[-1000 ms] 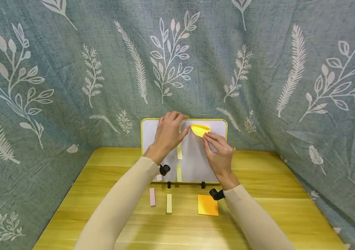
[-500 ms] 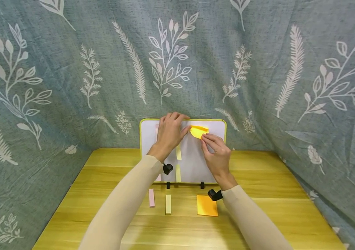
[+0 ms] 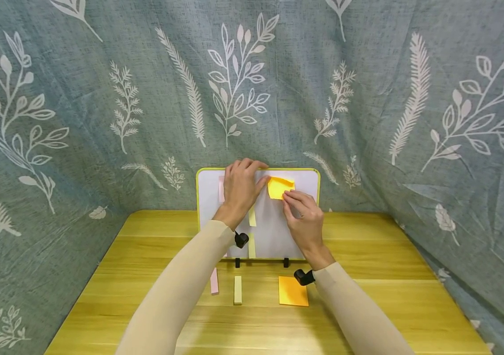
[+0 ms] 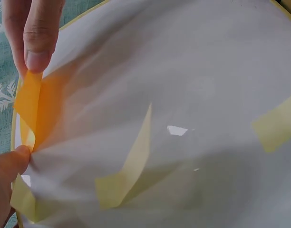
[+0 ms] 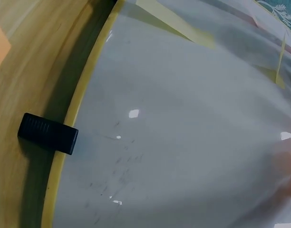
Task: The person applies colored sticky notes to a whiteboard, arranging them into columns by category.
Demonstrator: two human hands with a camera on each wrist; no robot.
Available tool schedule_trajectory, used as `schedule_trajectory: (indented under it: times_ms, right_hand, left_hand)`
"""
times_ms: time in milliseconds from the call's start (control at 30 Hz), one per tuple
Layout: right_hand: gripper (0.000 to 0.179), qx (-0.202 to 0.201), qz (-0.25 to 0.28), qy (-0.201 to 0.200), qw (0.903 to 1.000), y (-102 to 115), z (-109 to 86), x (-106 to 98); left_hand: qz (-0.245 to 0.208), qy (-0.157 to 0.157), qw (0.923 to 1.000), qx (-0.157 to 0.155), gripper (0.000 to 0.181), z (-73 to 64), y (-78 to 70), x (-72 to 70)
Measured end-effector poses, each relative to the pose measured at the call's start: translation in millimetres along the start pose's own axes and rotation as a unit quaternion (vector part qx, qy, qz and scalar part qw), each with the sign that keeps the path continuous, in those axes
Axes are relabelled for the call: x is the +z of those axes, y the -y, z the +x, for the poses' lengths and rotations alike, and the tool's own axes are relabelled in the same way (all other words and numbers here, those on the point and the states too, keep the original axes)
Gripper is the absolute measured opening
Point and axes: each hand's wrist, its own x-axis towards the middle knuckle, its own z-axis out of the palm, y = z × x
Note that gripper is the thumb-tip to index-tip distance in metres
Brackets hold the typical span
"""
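An orange-yellow sticky note (image 3: 278, 188) sits high on the upright whiteboard (image 3: 274, 231), its top edge curled. My right hand (image 3: 307, 224) pinches its lower right corner between thumb and fingertips. My left hand (image 3: 240, 190) grips the board's top edge, the fingers over the rim and the thumb at the note's left corner. In the left wrist view the sticky note (image 4: 29, 99) bends away from the board between the left thumb (image 4: 10, 166) and the right hand's fingers (image 4: 40, 42). In the right wrist view the right hand is just a blur at the right edge.
Pale yellow strips (image 3: 252, 245) run down the board, some with lifted ends. A pink strip (image 3: 221, 189) shows beside my left hand. Black feet (image 3: 286, 263) support the board. On the table lie a pink pad (image 3: 214, 282), a yellow pad (image 3: 237, 291) and an orange pad (image 3: 293, 291).
My right hand has shifted slightly left and down with the note's corner, and the note has spread flatter across the board. The left hand keeps its place on the top edge.
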Motion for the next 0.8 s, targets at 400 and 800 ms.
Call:
schedule_trajectory:
  times_ms: [400, 800]
  right_hand:
    - [0.038, -0.053, -0.037, 0.083, 0.9945, -0.6, -1.3, -2.0]
    - [0.066, -0.134, -0.136, 0.21, 0.9589, -5.1, 7.7, -0.3]
  left_hand:
    - [-0.014, -0.004, 0.9998, -0.015, 0.028, -0.7, -0.5, 1.1]
    - [-0.016, -0.004, 0.9996, -0.021, 0.028, 0.0, -1.8, 1.1]
